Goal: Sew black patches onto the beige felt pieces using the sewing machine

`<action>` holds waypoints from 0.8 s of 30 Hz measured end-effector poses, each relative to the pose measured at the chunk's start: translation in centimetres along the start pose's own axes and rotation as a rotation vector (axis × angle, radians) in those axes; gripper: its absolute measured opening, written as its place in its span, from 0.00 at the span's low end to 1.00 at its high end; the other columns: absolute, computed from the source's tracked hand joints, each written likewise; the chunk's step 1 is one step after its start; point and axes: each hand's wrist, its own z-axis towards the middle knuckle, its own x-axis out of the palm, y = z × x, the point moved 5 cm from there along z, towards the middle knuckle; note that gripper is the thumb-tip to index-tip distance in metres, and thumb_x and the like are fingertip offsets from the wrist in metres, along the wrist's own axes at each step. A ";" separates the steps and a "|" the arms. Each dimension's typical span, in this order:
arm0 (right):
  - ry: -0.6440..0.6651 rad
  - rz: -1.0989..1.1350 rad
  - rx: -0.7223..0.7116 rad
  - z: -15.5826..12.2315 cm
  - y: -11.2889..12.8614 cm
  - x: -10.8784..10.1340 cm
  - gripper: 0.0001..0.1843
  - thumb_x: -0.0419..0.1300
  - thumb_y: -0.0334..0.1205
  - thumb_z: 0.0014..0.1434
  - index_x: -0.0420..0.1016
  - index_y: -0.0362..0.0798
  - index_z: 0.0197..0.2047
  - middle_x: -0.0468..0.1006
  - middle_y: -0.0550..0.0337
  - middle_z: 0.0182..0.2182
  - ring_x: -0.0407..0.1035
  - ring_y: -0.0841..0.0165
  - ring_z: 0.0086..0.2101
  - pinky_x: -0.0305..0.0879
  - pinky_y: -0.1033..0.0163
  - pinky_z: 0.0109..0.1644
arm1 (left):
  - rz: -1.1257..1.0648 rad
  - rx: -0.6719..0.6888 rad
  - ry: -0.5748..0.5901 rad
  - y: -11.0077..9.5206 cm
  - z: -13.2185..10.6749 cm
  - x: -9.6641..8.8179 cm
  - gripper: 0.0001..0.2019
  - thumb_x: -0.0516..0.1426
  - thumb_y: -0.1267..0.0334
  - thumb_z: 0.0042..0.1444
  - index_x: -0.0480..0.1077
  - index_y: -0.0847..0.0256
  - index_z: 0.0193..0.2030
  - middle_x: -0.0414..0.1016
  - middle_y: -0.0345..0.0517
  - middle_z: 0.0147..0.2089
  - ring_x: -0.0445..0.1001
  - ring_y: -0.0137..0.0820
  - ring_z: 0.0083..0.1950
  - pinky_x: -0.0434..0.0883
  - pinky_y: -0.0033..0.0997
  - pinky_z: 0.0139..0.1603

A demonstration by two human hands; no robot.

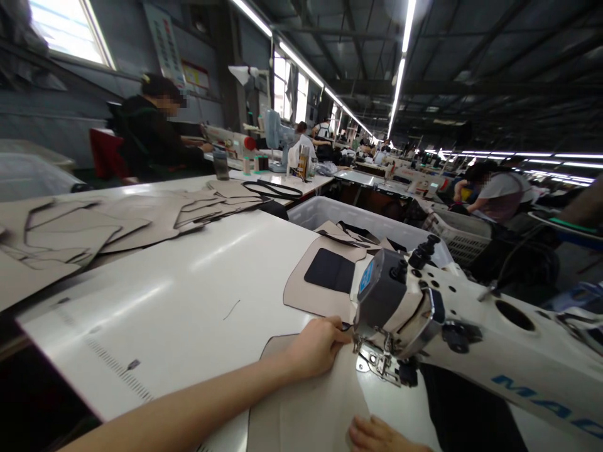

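Observation:
My left hand reaches across the white table and pinches the far edge of a beige fabric piece right beside the sewing machine's presser foot. My right hand rests on the near corner of the same fabric, fingers flat; only part of it shows at the bottom edge. The sewing machine head stands over the fabric. Behind it lies another beige piece with a dark navy patch.
A stack of beige cut pieces covers the table's far left. A white plastic bin with more pieces stands beyond the table. Other people sit at sewing stations at the back left and right.

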 end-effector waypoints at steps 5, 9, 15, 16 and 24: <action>0.148 0.061 -0.168 -1.3 -1.7 0.0 0.32 0.27 0.28 0.65 0.68 0.58 0.29 0.75 0.80 0.32 0.68 0.85 0.39 0.64 0.76 0.42 | -0.045 -0.046 -0.084 0.4 0.6 0.4 0.12 0.50 0.71 0.56 0.74 0.56 0.38 0.74 0.42 0.40 0.73 0.32 0.41 0.67 0.27 0.45; -0.008 0.069 0.018 -2.3 -1.7 1.0 0.34 0.25 0.29 0.65 0.70 0.57 0.28 0.75 0.77 0.33 0.68 0.84 0.42 0.63 0.76 0.46 | -0.021 -0.091 -0.114 1.7 1.8 0.5 0.08 0.52 0.70 0.53 0.67 0.60 0.41 0.74 0.43 0.39 0.73 0.34 0.41 0.67 0.29 0.41; -0.335 -0.028 0.231 -0.8 0.5 2.3 0.23 0.36 0.34 0.66 0.73 0.51 0.37 0.77 0.71 0.39 0.65 0.78 0.49 0.57 0.72 0.56 | 0.020 -0.009 -0.072 2.5 4.7 0.3 0.13 0.51 0.71 0.51 0.60 0.61 0.45 0.74 0.47 0.42 0.72 0.36 0.42 0.67 0.31 0.43; -0.389 -0.053 0.266 -0.3 0.9 2.5 0.23 0.37 0.32 0.66 0.73 0.48 0.38 0.77 0.67 0.39 0.65 0.76 0.49 0.57 0.70 0.57 | 0.024 0.011 -0.056 2.4 5.2 0.3 0.13 0.51 0.71 0.50 0.61 0.61 0.45 0.74 0.46 0.42 0.72 0.36 0.43 0.67 0.31 0.44; -0.505 -0.174 0.368 2.3 2.5 3.9 0.21 0.40 0.24 0.61 0.74 0.40 0.35 0.78 0.54 0.35 0.67 0.67 0.48 0.58 0.65 0.58 | 0.038 0.013 0.000 1.9 8.0 0.0 0.13 0.56 0.71 0.47 0.65 0.61 0.42 0.75 0.45 0.40 0.72 0.37 0.42 0.67 0.31 0.46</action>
